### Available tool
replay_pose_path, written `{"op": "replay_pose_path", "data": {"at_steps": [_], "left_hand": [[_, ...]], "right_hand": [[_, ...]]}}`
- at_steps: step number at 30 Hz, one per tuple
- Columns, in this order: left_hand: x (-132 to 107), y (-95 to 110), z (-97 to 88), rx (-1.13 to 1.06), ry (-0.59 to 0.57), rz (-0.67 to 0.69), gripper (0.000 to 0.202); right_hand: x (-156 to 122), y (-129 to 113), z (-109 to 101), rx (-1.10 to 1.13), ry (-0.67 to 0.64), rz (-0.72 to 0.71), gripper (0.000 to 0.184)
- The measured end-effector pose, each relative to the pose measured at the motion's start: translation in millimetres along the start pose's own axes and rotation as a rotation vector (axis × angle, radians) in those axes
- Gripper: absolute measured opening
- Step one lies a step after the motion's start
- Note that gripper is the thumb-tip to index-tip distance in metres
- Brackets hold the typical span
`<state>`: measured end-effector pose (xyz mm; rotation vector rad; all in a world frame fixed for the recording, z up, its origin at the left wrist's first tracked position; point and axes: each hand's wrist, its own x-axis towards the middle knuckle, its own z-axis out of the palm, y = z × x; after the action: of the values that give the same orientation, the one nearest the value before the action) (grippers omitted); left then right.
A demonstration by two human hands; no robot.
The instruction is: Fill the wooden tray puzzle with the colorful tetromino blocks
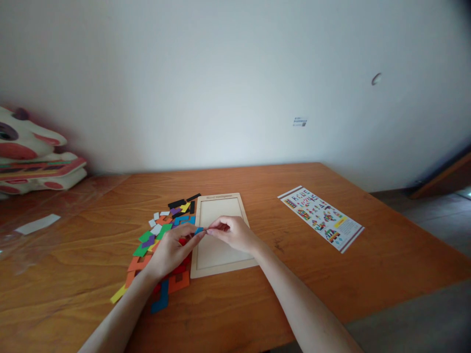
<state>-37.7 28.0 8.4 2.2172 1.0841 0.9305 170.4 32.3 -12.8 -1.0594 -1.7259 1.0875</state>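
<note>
A pale wooden puzzle tray [201, 267] lies on the brown wooden table [257, 186], its inside bare. Left of it is a heap of several flat coloured puzzle pieces [162, 235] in black, white, green, purple, orange, red, blue and yellow. My left hand [171, 252] and my right hand [231, 231] meet over the tray's left edge. Both pinch one small blue piece [199, 230] between their fingertips.
A printed picture sheet [321, 217] lies to the right of the tray. A white paper slip [37, 224] and clear plastic film lie at the far left. A stuffed toy [29, 157] rests against the wall. The table's right edge drops to a grey floor.
</note>
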Motion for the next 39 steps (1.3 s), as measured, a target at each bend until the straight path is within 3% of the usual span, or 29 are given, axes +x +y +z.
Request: {"op": "replay_pose_path", "data": {"at_steps": [11, 18, 24, 32, 39], "left_hand": [[-1.4, -0.9, 1.6, -0.005, -0.087, -0.006, 0.041], [-6.6, -20.9, -9.4, 0.364, -0.176, 0.258, 0.034], [-10.3, -39.8, -9.1, 0.453, -0.158, 0.263, 0.042], [-11.7, -39.1, -6.8, 0.456, -0.131, 0.242, 0.039], [-12.7, -37.5, -6.2, 0.438, -0.126, 0.247, 0.038]], "right_hand": [[-2.2, -4.2, -0.8, -0.011, 0.004, -0.018, 0.021], [0.6, 8.1, -5.5, 0.000, -0.050, 0.087, 0.024], [-2.6, 6.3, -9.1, -0.084, -0.103, 0.136, 0.021], [-13.7, -4.1, 3.7, -0.288, -0.293, 0.014, 0.011], [-19.1, -13.0, 6.8, -0.343, -0.353, -0.057, 0.011]]}}
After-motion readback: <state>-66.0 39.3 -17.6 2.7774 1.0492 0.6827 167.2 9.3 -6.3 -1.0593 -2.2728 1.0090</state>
